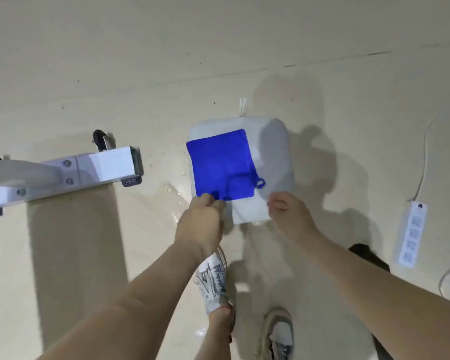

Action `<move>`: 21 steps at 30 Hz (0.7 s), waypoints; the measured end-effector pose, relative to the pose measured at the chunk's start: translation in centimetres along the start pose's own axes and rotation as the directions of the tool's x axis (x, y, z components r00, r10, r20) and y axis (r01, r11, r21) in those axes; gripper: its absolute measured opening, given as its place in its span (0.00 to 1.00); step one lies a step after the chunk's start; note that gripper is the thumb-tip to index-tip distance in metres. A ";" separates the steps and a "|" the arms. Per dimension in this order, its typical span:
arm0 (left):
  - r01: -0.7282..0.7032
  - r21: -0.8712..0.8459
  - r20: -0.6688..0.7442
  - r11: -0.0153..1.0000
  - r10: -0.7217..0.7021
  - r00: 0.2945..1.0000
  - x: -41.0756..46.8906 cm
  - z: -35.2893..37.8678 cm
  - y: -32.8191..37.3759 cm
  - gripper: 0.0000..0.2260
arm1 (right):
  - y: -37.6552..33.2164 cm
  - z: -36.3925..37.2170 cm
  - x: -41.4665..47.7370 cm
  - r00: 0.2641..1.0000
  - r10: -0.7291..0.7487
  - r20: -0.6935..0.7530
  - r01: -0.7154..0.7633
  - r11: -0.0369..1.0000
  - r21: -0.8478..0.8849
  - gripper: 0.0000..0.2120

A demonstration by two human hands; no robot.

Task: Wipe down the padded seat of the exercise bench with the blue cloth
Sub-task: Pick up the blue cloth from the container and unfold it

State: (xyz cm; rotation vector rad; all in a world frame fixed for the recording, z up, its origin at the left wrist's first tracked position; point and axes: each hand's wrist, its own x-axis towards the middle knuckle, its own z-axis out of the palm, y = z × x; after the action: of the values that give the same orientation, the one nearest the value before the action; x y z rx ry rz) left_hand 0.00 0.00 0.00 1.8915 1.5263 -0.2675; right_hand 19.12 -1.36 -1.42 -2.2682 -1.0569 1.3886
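A blue cloth (220, 166) lies flat on the left part of the white padded seat (270, 146), with a small loop at its right near corner. My left hand (202, 216) pinches the cloth's near edge at the seat's front left. At the seat's front right corner is my right hand (287, 213), fingers curled at the padding's edge, apart from the cloth. Whether it grips the seat is unclear.
A white metal frame beam (70, 172) with bolts and a black hook reaches in from the left. A white power strip (412, 233) and its cable lie on the floor at right. My two sneakers (213, 281) stand on the pale floor below the seat.
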 end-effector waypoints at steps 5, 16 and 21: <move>0.006 0.078 -0.104 0.997 0.002 0.995 4.1 1.9 -1.5 0.19 | -0.3 4.3 4.0 0.994 0.057 -0.093 -0.046 0.992 0.119 0.09; 0.092 -0.413 -0.075 0.906 -0.134 0.988 6.3 -0.5 -1.4 0.16 | -5.7 3.9 2.5 0.943 0.324 0.081 -0.310 0.759 0.572 0.09; -0.002 -0.616 -0.153 0.788 -0.117 0.981 3.5 -2.8 0.1 0.07 | -9.3 2.1 -1.1 0.961 0.214 0.177 -0.278 0.743 0.609 0.11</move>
State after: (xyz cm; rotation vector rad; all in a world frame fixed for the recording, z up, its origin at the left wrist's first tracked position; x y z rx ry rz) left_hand 0.39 4.46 0.18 1.3671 1.5455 0.3626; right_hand 12.93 4.04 3.61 -1.8759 -0.2211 1.6526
